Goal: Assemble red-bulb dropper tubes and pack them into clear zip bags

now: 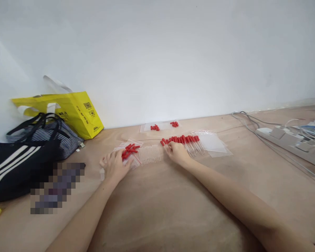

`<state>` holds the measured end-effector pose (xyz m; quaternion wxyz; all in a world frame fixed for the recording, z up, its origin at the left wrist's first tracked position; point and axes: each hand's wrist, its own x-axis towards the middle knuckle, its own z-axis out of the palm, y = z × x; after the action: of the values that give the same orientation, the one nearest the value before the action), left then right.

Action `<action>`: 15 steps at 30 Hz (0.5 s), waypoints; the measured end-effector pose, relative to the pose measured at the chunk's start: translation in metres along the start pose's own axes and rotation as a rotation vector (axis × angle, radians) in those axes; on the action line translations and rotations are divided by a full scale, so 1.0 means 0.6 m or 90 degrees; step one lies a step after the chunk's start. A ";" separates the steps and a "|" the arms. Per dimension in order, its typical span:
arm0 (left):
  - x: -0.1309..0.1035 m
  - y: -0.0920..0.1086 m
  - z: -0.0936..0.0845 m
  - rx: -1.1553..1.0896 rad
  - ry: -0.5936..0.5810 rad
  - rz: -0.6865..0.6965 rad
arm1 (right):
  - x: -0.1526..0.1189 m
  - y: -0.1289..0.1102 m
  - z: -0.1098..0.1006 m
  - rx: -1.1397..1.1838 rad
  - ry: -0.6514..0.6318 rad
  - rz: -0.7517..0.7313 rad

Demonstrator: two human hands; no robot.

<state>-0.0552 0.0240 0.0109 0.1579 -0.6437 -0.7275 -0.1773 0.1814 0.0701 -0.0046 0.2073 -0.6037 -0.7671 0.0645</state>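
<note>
My left hand (116,167) lies with its fingers spread on small clear zip bags (135,162), beside a loose pile of red caps (130,150). Right of that pile, a row of thin clear sticks (150,154) without caps is laid out side by side. My right hand (177,152) is closed in a pinch at the left end of a second row, made of red-capped clear sticks (195,145). A red cap shows just above its fingertips, and the fingers hide most of the stick below.
Flat clear zip bags (215,143) lie right of the capped row. Near the wall is another bag with red caps (154,128). A yellow bag (81,115) and a dark striped bag (23,168) stand left. A power strip (286,143) with cables is right.
</note>
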 end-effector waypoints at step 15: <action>0.019 -0.014 0.044 0.042 0.043 -0.036 | 0.024 -0.042 0.014 -0.058 -0.015 0.108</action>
<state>-0.0652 0.0455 -0.0075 0.1985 -0.6111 -0.7449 -0.1794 0.1528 0.0783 0.0002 0.1644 -0.6743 -0.7178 0.0544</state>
